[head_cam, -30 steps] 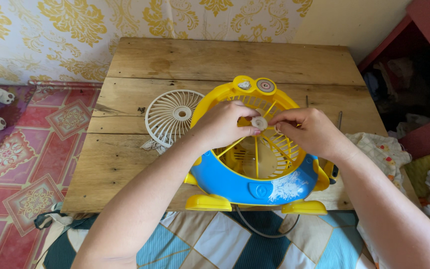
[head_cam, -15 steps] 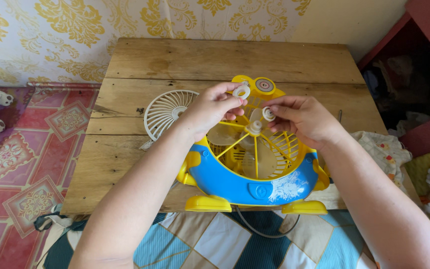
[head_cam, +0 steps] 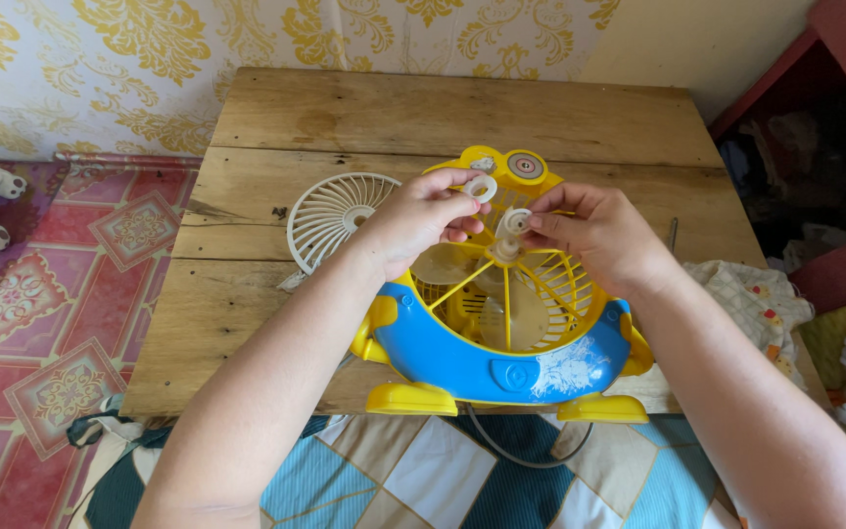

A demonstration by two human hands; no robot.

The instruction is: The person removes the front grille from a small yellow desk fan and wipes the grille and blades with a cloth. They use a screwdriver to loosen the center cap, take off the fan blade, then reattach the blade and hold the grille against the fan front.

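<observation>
A yellow and blue toy-shaped fan [head_cam: 501, 333] lies on its back at the near edge of the wooden desk [head_cam: 443, 108], its wire guard facing up. The left hand [head_cam: 423, 220] pinches a small white ring [head_cam: 481, 186] between thumb and fingertips, lifted just above the fan. The right hand [head_cam: 594, 235] grips a white cap [head_cam: 514, 223] sitting on the hub at the centre of the guard. A detached white grille [head_cam: 340, 216] rests on the desk just left of the fan. The step in hand looks like working the small hub fittings; the next move calls for a steady, square twist on the cap while the ring is kept apart.
</observation>
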